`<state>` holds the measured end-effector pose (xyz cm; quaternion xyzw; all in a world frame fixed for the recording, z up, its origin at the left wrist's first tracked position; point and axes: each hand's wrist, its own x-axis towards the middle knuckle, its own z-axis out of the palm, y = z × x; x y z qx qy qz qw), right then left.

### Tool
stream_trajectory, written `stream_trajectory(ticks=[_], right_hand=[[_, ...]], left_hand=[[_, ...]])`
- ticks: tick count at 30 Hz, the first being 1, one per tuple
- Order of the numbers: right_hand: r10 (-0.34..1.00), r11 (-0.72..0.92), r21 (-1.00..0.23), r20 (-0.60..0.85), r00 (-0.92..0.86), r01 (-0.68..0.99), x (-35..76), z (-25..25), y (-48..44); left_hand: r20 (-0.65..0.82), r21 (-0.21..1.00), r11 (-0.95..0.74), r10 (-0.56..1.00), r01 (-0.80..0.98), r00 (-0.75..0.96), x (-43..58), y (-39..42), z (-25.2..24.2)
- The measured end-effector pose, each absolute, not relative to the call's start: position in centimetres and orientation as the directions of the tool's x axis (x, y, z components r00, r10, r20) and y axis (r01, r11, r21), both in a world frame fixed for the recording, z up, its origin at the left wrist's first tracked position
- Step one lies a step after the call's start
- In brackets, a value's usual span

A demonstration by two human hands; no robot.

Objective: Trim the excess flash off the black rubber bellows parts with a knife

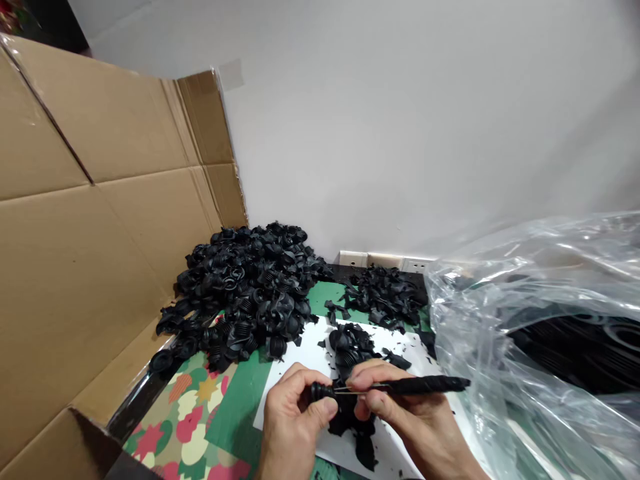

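My left hand (295,417) is closed, pinching a small black ribbed rubber part (320,392) between thumb and fingers. My right hand (400,407) grips a slim tool with a black-wrapped handle (430,385), held like a pen. Its thin metal end points left and meets the ribbed part; whether it is a blade or tweezers I cannot tell. Below and behind both hands, black rubber scraps (353,347) lie on a white sheet (295,353).
Many ribbed black parts form a large heap (250,287) at the back left, beside a cardboard wall (125,220). Another pile of black scraps (387,297) sits near the wall sockets (415,265). A clear plastic bag (475,320) with black parts inside stands on the right.
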<state>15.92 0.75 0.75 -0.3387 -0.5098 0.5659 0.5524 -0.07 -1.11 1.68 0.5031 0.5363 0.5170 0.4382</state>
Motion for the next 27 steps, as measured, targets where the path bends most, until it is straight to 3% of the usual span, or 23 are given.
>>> stream_trajectory(ticks=[5,9,11,13,15,19,24,27], right_hand=[[0.886,0.409,-0.908,0.418,-0.201,-0.085,15.8,0.7,0.3],[0.660,0.750,-0.605,0.715,-0.231,0.269,16.1,1.1,0.0],[0.589,0.763,-0.492,0.797,-0.134,0.420,16.8,1.2,0.4],[0.597,0.717,-0.509,0.801,-0.042,0.475,17.6,1.2,1.1],[0.686,0.648,-0.643,0.726,0.053,0.409,18.2,1.0,1.8],[0.945,0.309,-0.945,0.318,0.076,0.105,17.9,0.5,2.4],[0.991,0.079,-0.981,0.097,-0.096,-0.175,17.1,0.9,1.9],[0.979,-0.038,-0.972,0.011,-0.203,-0.234,16.7,1.3,1.5]], left_hand=[[0.003,1.000,0.000,0.995,0.026,-0.099,0.1,-1.1,1.7],[-0.065,0.998,0.064,0.998,-0.015,-0.026,0.7,-1.6,1.5],[-0.028,1.000,0.028,1.000,0.008,-0.015,1.0,-2.1,1.4],[0.010,1.000,-0.009,0.999,0.029,-0.042,1.3,-2.4,1.3],[0.018,1.000,-0.016,0.996,0.017,-0.083,1.3,-2.6,1.1],[0.067,0.998,-0.067,0.989,0.005,-0.132,0.9,-2.2,0.9],[0.120,0.991,-0.113,0.985,0.064,-0.123,0.2,-1.8,0.9],[0.119,0.990,-0.109,0.986,0.091,-0.114,0.0,-1.8,0.9]])
